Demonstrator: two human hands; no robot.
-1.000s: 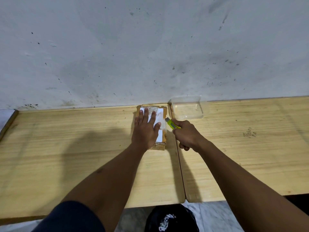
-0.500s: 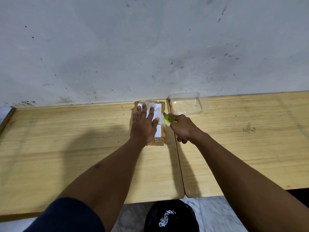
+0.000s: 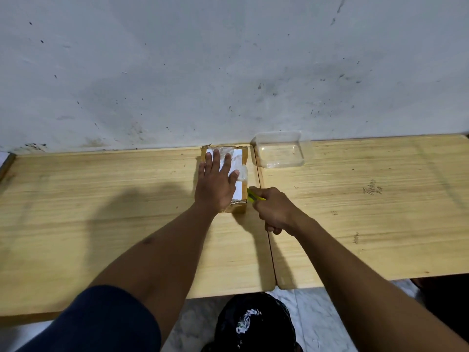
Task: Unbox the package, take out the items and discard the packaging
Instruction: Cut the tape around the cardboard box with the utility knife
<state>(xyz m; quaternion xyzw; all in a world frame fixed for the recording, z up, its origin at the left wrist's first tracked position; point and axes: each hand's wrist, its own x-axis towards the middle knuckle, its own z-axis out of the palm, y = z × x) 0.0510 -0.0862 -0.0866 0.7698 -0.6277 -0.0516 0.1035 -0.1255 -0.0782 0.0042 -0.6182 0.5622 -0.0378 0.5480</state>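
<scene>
A small brown cardboard package (image 3: 239,208) with a white label and clear tape on top lies on the wooden table (image 3: 101,212) near the wall. My left hand (image 3: 215,182) lies flat on its top, fingers spread, pressing it down. My right hand (image 3: 275,209) is closed around a yellow-green utility knife (image 3: 253,196), whose tip meets the package's right side near the front corner. Most of the knife is hidden in my fist.
A clear plastic container (image 3: 280,149) stands by the wall, just right of the package. A seam (image 3: 266,224) separates the two tabletops. Below the front edge, on the tiled floor, sits a black bin bag (image 3: 253,323) with crumpled white material inside.
My right hand has drawn the knife along the package's right side toward me, from near the far end to the front corner. My left hand stays flat on top.
</scene>
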